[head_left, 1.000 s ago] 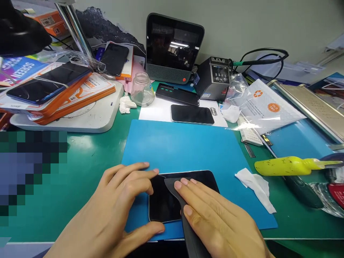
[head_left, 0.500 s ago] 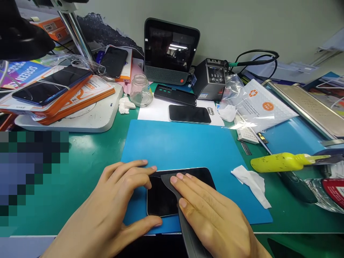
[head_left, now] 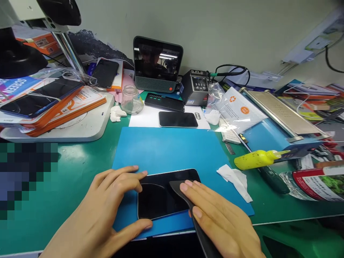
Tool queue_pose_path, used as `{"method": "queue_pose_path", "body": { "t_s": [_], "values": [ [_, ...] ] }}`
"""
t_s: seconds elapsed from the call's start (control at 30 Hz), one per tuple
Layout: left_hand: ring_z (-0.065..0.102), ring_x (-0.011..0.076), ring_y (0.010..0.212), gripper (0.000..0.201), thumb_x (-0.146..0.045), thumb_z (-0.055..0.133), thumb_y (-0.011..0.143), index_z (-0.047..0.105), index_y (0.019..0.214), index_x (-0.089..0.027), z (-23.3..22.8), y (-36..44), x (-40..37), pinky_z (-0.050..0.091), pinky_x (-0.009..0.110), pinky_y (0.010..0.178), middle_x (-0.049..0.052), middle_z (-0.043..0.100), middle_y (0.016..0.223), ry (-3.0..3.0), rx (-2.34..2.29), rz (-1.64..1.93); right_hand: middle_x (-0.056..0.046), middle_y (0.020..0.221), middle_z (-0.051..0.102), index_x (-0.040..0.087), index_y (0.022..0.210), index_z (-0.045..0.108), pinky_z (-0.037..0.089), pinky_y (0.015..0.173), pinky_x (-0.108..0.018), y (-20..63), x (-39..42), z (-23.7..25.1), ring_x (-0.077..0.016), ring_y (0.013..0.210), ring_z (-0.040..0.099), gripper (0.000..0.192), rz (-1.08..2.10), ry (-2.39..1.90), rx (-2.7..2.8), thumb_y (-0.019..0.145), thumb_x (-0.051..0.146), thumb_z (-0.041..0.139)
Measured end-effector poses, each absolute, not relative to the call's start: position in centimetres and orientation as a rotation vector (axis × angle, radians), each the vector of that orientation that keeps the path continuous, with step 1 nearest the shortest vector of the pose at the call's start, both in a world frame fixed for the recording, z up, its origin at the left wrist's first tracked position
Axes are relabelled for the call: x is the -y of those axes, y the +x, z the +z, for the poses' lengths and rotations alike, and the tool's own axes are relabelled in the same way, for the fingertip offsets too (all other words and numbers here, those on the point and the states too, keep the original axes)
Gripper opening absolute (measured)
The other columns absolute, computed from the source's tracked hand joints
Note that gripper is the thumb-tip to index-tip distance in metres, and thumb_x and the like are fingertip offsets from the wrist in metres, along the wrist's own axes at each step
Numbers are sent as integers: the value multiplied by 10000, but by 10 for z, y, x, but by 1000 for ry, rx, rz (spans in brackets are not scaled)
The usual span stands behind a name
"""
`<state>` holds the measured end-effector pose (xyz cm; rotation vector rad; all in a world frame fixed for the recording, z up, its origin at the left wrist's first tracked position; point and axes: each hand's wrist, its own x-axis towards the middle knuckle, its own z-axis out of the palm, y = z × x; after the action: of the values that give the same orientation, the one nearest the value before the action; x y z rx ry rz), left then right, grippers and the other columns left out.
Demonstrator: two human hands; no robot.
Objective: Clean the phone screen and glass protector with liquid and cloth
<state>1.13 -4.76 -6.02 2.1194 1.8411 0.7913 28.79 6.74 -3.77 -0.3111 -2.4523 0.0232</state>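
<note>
A black-screened smartphone (head_left: 158, 200) lies face up, slightly tilted, on a blue mat (head_left: 161, 143). At its left end, my left hand (head_left: 107, 204) grips it, fingertips by the upper left corner and thumb by the lower left one. Pressed over the phone's right part, my right hand (head_left: 215, 215) has its fingers together on a dark grey, long, flat strip-like tool (head_left: 177, 189). The tool's pointed tip rests on the screen, and its other end runs off the bottom of the view. A curved line shows on the glass left of the tip.
A crumpled white tissue (head_left: 236, 181) lies right of the phone, near a yellow squeeze bottle (head_left: 254, 160). Behind the mat are another phone (head_left: 178, 119), a glass jar (head_left: 131, 100) and a display device (head_left: 158, 68). Orange boxes (head_left: 88, 98) are stacked on a white base (head_left: 94, 129).
My right hand and the dark tool have moved right along the screen, uncovering more of its middle. My left hand stays at the phone's left end. The whole view has shifted.
</note>
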Motion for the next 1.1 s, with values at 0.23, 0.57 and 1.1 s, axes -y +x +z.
{"method": "queue_pose_path", "body": {
  "t_s": [0.23, 0.57, 1.1],
  "values": [
    [567, 297, 1424, 459, -483, 775, 953, 540, 1320, -343, -69, 7, 47, 516, 479, 1049, 12, 703, 1452, 2193, -1844, 757, -164, 1221, 821, 116, 1106, 700, 606, 1107, -400, 292, -73, -31, -250, 1290, 722, 231, 35, -366, 2551, 1021, 14, 512],
    [635, 343, 1374, 509, -518, 834, 878, 558, 1276, -360, -70, 6, 47, 561, 502, 1012, 9, 721, 1445, 2167, -1867, 749, -260, 1324, 758, 49, 1158, 670, 580, 1158, -497, 293, -82, -40, -313, 1400, 640, 245, 198, -283, 2551, 1021, -2, 474],
    [548, 350, 1434, 492, -550, 766, 946, 532, 1331, -353, -67, 6, 48, 513, 524, 1054, 49, 678, 1466, 2142, -1874, 730, -265, 1283, 773, 56, 1276, 609, 614, 1103, -513, 299, -84, -37, -307, 1376, 656, 309, 227, -267, 2472, 1056, 13, 396]
  ]
}}
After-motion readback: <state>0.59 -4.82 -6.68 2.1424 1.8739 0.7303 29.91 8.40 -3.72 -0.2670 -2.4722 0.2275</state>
